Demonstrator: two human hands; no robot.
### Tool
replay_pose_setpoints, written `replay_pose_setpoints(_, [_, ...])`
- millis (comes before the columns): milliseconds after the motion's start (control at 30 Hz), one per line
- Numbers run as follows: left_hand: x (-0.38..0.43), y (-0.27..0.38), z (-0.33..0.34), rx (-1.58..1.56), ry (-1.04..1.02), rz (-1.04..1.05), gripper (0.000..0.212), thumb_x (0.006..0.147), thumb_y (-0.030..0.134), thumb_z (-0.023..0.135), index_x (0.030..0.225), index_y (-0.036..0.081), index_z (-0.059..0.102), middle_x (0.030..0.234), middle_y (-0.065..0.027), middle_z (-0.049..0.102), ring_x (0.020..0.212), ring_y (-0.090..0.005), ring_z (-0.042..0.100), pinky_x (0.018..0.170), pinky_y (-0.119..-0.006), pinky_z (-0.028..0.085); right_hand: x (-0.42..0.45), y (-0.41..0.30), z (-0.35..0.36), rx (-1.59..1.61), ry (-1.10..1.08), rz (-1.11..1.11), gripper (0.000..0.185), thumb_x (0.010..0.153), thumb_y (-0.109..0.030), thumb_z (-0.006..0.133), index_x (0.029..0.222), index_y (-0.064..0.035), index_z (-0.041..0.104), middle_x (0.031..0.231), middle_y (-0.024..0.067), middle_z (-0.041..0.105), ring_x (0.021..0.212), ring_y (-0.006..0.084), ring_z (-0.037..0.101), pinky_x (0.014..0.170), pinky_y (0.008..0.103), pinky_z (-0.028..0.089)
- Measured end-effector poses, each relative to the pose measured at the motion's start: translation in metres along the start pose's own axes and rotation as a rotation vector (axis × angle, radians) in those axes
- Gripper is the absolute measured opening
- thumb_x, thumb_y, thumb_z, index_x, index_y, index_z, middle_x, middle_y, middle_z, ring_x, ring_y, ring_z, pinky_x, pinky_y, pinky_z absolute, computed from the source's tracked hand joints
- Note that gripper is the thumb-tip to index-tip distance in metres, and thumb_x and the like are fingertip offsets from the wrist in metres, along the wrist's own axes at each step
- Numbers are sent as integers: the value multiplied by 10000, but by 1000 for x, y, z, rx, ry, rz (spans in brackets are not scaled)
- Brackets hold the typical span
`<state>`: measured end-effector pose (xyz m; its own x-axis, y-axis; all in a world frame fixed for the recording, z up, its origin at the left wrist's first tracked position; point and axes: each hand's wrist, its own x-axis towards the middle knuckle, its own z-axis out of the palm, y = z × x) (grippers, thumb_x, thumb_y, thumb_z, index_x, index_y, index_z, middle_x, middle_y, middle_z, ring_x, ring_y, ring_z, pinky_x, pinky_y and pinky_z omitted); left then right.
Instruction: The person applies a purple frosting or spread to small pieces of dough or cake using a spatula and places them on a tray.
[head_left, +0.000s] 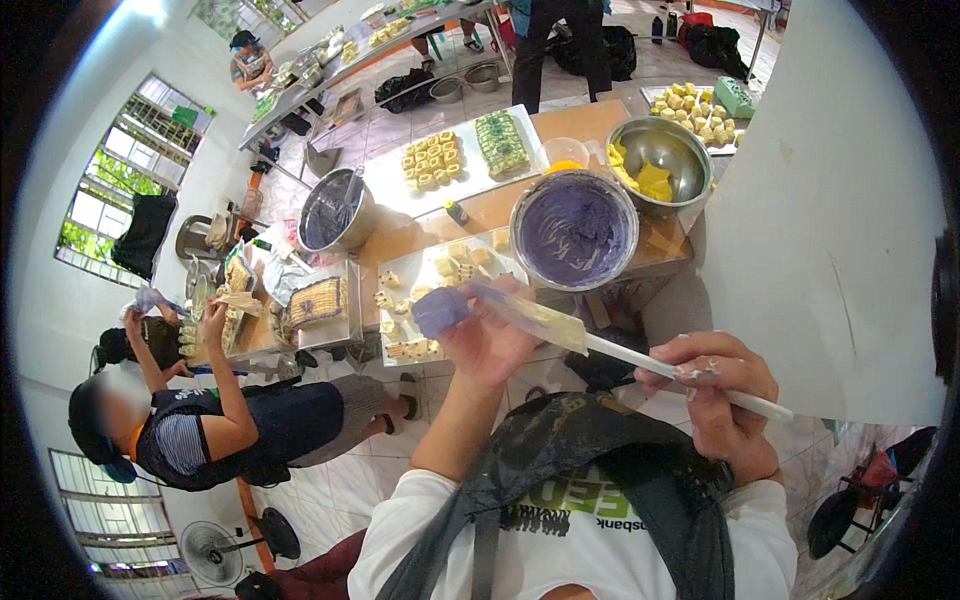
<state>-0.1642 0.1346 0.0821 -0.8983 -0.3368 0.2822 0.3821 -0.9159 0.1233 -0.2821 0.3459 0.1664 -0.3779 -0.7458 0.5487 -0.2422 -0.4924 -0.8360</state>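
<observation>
My right hand (712, 394), its fingers smeared with pale icing, grips the white handle of a spatula (551, 324). The spatula's cream-smeared blade points left, towards my left hand. My left hand (491, 334) is raised in front of my apron, its fingers around what looks like a clear plastic piping bag. A lump of purple icing (441, 311) shows at the left side of that hand. Just beyond my hands, a metal bowl of purple icing (574, 229) stands on the table, with icing spread up its inner wall. How far the blade reaches into the bag cannot be made out.
Behind sits a steel bowl (679, 161) with yellow icing. A white board (386, 259) bears small cakes; another board (375, 180) holds more. To the left are a purple-icing bowl with whisk (334, 210) and a decorated cake (319, 300). A person (247, 427) works at left; a wall (832, 247) bounds the right.
</observation>
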Motion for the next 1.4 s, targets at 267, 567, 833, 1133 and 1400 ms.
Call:
replay_pose_setpoints(267, [-3,5,-8,-72,-178,-55,184,810,359,515,788,179,544,821,-1,405,882,-180,380,976,-559,190,9,-7,0,-45,-101,42,225,799,67,443,998,5,528,1030,210,535,867,270,612,759,337,519])
replay_pose_setpoints(567, [-1,8,-11,47,-96,-25,113,759,283,621,746,189,559,677,74,354,705,-131,334,855,-500,252,15,-6,3,-46,-70,19,200,766,84,478,944,36,552,988,218,557,844,263,619,731,315,531])
replay_pose_setpoints(833, [-2,8,-15,72,-44,-11,141,766,279,614,721,191,514,668,71,337,690,-124,326,839,-449,260,18,-2,8,-93,-52,6,220,739,107,478,926,28,562,956,211,578,804,237,626,695,298,529])
replay_pose_setpoints(1133, [-1,10,-35,143,-90,-1,436,636,494,640,880,157,508,831,-5,397,847,-174,376,915,-441,290,21,4,7,-169,-28,-21,202,724,112,491,888,24,569,909,210,592,776,242,632,666,299,529])
replay_pose_setpoints(1400, [-2,12,-42,251,38,44,494,647,480,642,955,117,508,888,-27,438,869,-183,403,920,-409,330,25,3,3,-235,-36,1,183,720,95,504,871,19,575,902,197,596,789,241,630,681,291,523])
